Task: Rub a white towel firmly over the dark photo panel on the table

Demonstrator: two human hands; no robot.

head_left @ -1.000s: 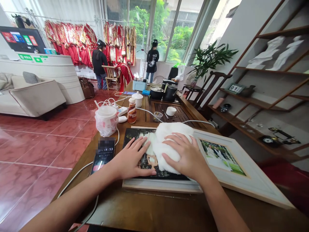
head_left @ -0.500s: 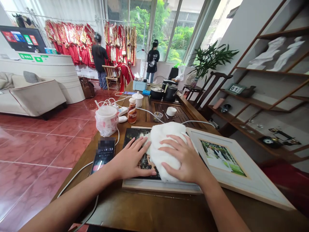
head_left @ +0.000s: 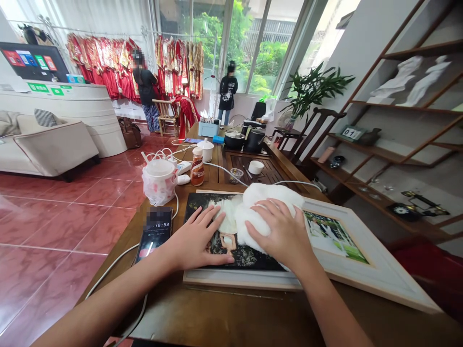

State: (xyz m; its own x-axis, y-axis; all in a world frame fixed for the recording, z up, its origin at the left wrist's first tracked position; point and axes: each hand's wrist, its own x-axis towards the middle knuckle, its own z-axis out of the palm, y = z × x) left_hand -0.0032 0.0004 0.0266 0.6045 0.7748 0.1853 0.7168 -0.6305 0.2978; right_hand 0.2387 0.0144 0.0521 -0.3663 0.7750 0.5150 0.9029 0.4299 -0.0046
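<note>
- Head view: left hand (head_left: pixel 198 243) lying flat, fingers spread, on a dark photo (head_left: pixel 249 258) close to the table's (head_left: pixel 217 313) near edge; a pale frame (head_left: pixel 231 278) pokes out along the photo's near side.
- Right hand (head_left: pixel 285 236) is spread too, resting on a bunched white cloth (head_left: pixel 269 195) over the photo's right part.
- Framed picture (head_left: pixel 390 262) just right of that.
- Phone (head_left: pixel 155 231) by the table's left edge, bagged tub (head_left: pixel 159 180) just past it.

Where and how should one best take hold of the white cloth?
Probably by the heaped middle of the white cloth, from above on the near side, where the right hand rests. It looks soft and is bunched up there, rising above the flat dark picture, so it should gather easily.
</note>
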